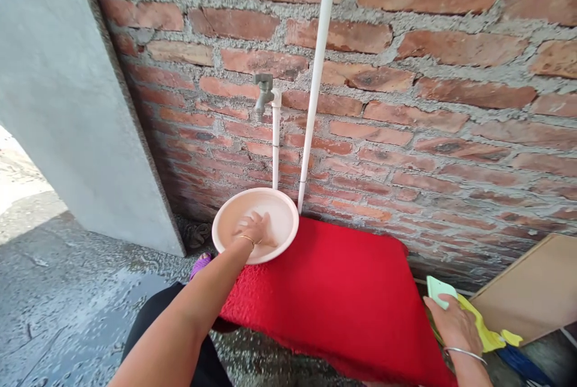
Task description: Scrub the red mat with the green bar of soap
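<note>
My left hand reaches into a pale pink basin that appears to hold water. Its fingers are spread, and nothing shows in them. The basin sits at the left back corner of a red cloth draped over a low bench or table. Off the cloth's right edge, my right hand grips a flat pale green plastic piece; its underside and exact kind are hidden. Just behind that hand is something yellow and soft, partly covered by it.
Above the basin, a grey tap sits on a thin white pipe. A longer white pipe runs up the brick wall. A grey slab leans at left over wet floor. A brown board stands at right.
</note>
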### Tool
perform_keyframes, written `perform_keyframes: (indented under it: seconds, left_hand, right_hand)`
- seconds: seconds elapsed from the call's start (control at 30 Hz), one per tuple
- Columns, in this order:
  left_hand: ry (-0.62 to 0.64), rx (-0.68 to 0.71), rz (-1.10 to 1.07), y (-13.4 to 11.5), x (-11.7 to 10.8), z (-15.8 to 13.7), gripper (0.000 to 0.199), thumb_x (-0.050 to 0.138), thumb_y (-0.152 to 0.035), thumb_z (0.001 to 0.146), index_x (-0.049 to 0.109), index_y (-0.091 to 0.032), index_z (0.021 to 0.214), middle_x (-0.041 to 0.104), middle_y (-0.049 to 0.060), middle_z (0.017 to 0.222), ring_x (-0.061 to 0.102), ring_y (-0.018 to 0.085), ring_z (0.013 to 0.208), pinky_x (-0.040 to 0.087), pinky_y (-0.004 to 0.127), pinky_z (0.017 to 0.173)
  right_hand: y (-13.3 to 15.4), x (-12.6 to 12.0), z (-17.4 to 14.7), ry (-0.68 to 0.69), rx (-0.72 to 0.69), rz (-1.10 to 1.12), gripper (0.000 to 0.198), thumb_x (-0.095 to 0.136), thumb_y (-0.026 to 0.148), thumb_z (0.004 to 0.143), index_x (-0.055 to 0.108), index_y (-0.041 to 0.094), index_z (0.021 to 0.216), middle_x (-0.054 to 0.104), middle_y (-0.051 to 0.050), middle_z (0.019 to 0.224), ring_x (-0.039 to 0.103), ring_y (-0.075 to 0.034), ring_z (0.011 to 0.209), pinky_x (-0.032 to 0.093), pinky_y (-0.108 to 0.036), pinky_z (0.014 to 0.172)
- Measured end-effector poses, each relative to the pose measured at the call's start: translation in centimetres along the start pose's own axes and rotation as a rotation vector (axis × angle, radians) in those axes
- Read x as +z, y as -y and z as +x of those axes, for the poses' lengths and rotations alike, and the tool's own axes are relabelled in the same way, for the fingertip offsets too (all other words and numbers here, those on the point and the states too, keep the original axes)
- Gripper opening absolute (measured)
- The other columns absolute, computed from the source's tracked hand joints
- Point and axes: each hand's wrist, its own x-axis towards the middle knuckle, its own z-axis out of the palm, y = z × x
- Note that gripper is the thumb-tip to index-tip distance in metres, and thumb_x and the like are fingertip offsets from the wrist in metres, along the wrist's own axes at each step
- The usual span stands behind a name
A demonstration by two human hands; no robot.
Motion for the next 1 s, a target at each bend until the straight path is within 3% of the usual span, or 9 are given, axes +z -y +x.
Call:
perform_keyframes:
  seconds: [0.07, 0.17, 0.27, 0.37, 0.43, 0.57, 0.73, 0.93, 1.0]
  left_hand:
    - [-0.001, -0.004, 0.004, -0.1, -0.2, -0.2, 0.127, 0.082, -0.059, 0.053, 0.014, -0.036, 0.158, 0.007, 0.012, 0.167, 0.005, 0.061, 0.142, 0.035, 0.084, 0.087]
    - [-0.012, 0.0, 0.023, -0.1, -0.5, -0.7, 0.118, 0.076, -0.064, 0.059, 0.018, -0.036, 0.158, 0.008, 0.013, 0.167, 0.008, 0.062, 0.142, 0.035, 0.085, 0.086]
    - [-0.012, 0.014, 0.031, -0.1, -0.7, -1.1, 0.112, 0.07, -0.069, 0.063, 0.021, -0.035, 0.158, 0.011, 0.014, 0.167, 0.011, 0.061, 0.141, 0.035, 0.085, 0.086]
    - [-0.01, 0.019, 0.034, 0.0, -0.6, -1.0, 0.11, 0.067, -0.071, 0.066, 0.021, -0.034, 0.158, 0.014, 0.015, 0.166, 0.013, 0.061, 0.141, 0.036, 0.085, 0.086]
    - [-0.007, 0.013, 0.06, 0.1, -0.5, -0.8, 0.11, 0.066, -0.07, 0.067, 0.018, -0.034, 0.159, 0.011, 0.015, 0.166, 0.012, 0.061, 0.141, 0.037, 0.084, 0.086]
    - [-0.003, 0.001, 0.085, 0.1, -0.4, -0.7, 0.11, 0.066, -0.07, 0.068, 0.015, -0.034, 0.159, 0.008, 0.016, 0.167, 0.011, 0.061, 0.141, 0.037, 0.083, 0.086]
    - [-0.04, 0.011, 0.043, 0.1, -0.3, -0.5, 0.105, 0.066, -0.07, 0.067, 0.026, -0.033, 0.157, 0.017, 0.014, 0.166, 0.015, 0.062, 0.14, 0.039, 0.083, 0.086]
    - [-0.059, 0.017, 0.035, 0.6, 1.0, 1.2, 0.103, 0.064, -0.067, 0.071, 0.018, -0.037, 0.158, 0.012, 0.014, 0.167, 0.016, 0.06, 0.14, 0.039, 0.083, 0.082]
    - [-0.099, 0.023, 0.021, 0.7, 1.4, 1.7, 0.1, 0.064, -0.067, 0.07, 0.022, -0.038, 0.157, 0.015, 0.015, 0.166, 0.02, 0.059, 0.14, 0.039, 0.083, 0.082]
  right_hand:
    - [0.2, -0.2, -0.9, 0.01, 0.02, 0.038, 0.054, 0.037, 0.065, 0.081, 0.062, 0.033, 0.116, 0.061, -0.016, 0.085, 0.065, -0.04, 0.094, 0.048, -0.054, 0.081]
    - [3.7, 0.4, -3.9, 0.06, -0.067, 0.117, 0.058, 0.039, 0.066, 0.081, 0.06, 0.028, 0.12, 0.059, -0.014, 0.096, 0.064, -0.035, 0.093, 0.049, -0.049, 0.085]
    - [10.2, 2.1, -8.7, 0.11, -0.283, 0.196, 0.052, 0.047, 0.061, 0.083, 0.06, 0.028, 0.121, 0.057, -0.008, 0.106, 0.064, -0.026, 0.094, 0.05, -0.037, 0.085]
    - [17.1, 3.7, -14.3, 0.158, -0.598, 0.237, 0.037, 0.053, 0.046, 0.087, 0.063, 0.027, 0.117, 0.056, -0.007, 0.106, 0.062, -0.024, 0.094, 0.048, -0.034, 0.086]
    - [20.9, 4.4, -17.6, 0.193, -0.737, 0.207, 0.033, 0.058, 0.039, 0.086, 0.064, 0.027, 0.116, 0.056, -0.007, 0.105, 0.062, -0.024, 0.095, 0.047, -0.035, 0.087]
    - [24.4, 5.1, -20.8, 0.256, -0.876, 0.163, 0.031, 0.063, 0.035, 0.084, 0.065, 0.027, 0.114, 0.057, -0.006, 0.104, 0.06, -0.024, 0.097, 0.045, -0.035, 0.088]
    - [22.1, 4.6, -17.9, 0.221, -0.786, 0.113, 0.031, 0.063, 0.035, 0.085, 0.065, 0.028, 0.115, 0.057, -0.005, 0.102, 0.06, -0.021, 0.092, 0.043, -0.031, 0.085]
    - [13.8, 3.2, -11.0, 0.11, -0.529, 0.058, 0.033, 0.057, 0.041, 0.088, 0.066, 0.028, 0.116, 0.056, -0.004, 0.094, 0.06, -0.018, 0.077, 0.044, -0.029, 0.074]
    - [10.5, 2.7, -8.9, 0.082, -0.431, 0.059, 0.036, 0.054, 0.045, 0.087, 0.066, 0.028, 0.116, 0.056, -0.004, 0.093, 0.06, -0.019, 0.074, 0.046, -0.03, 0.072]
